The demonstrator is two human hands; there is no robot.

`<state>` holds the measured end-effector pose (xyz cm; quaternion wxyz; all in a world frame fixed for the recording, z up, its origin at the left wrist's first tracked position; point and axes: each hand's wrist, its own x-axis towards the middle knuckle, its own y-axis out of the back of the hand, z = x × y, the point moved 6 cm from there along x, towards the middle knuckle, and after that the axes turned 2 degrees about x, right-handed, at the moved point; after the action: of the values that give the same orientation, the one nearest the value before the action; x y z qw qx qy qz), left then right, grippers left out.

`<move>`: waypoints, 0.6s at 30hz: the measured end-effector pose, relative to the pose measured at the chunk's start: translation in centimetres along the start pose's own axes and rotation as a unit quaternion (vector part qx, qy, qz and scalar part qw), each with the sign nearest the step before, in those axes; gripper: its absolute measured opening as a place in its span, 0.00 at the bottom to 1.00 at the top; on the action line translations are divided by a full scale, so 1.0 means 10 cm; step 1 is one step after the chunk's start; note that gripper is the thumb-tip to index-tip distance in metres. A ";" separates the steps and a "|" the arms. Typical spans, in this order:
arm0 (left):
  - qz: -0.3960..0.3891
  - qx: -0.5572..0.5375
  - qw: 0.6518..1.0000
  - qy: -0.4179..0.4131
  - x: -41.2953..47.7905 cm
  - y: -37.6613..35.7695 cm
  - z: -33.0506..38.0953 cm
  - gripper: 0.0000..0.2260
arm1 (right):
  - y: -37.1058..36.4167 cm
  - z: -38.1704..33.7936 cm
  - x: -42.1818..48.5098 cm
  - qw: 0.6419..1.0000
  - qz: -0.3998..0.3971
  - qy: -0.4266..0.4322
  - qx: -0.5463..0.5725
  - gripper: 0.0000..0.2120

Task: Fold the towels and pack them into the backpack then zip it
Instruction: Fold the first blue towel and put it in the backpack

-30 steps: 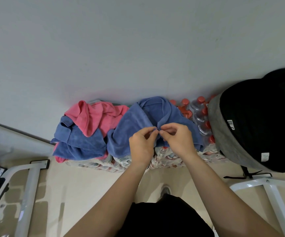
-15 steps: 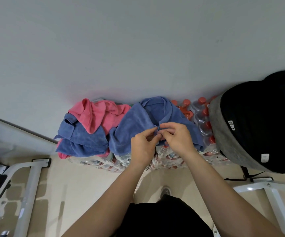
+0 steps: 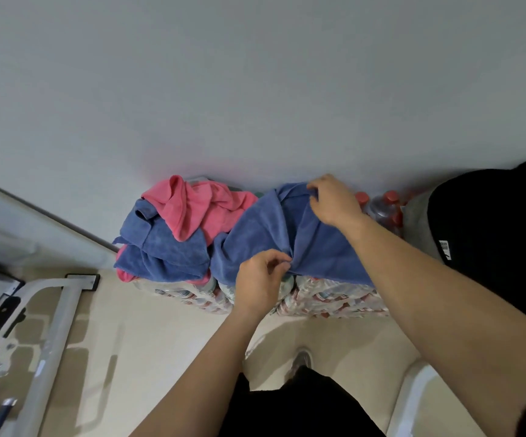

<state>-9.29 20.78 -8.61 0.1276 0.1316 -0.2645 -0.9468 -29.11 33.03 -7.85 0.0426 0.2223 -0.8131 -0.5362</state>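
Fig., L→R, my view: pink towel (image 3: 201, 206) on crumpled blue towel (image 3: 160, 250) | my L hand (image 3: 261, 279) pinches near edge of spread blue towel (image 3: 261, 228), atop bottle packs (image 3: 334, 298) | R hand (image 3: 334, 200) grips its far edge | black backpack (image 3: 501, 234) far R.

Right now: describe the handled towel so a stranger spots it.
Left of the black backpack stand wrapped bottle packs. On them, it is the rightmost blue towel. Unlike the pink towel and crumpled blue towel, the left hand and right hand grip it.
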 end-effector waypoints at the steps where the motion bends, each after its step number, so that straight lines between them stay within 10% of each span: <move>1: -0.003 0.006 1.000 0.000 -0.01 0.01 -0.03 0.04 | -0.08 0.01 0.10 1.000 -0.018 -0.003 -0.013 0.15; 18: 0.008 0.074 0.997 0.037 0.00 0.37 -0.23 0.03 | -0.16 -0.06 0.22 0.991 -0.010 0.048 -0.129 0.10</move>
<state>-7.95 16.68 -8.51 0.1349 0.1739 -0.3297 -0.9181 -30.40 31.12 -9.44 0.1041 0.2486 -0.7322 -0.6255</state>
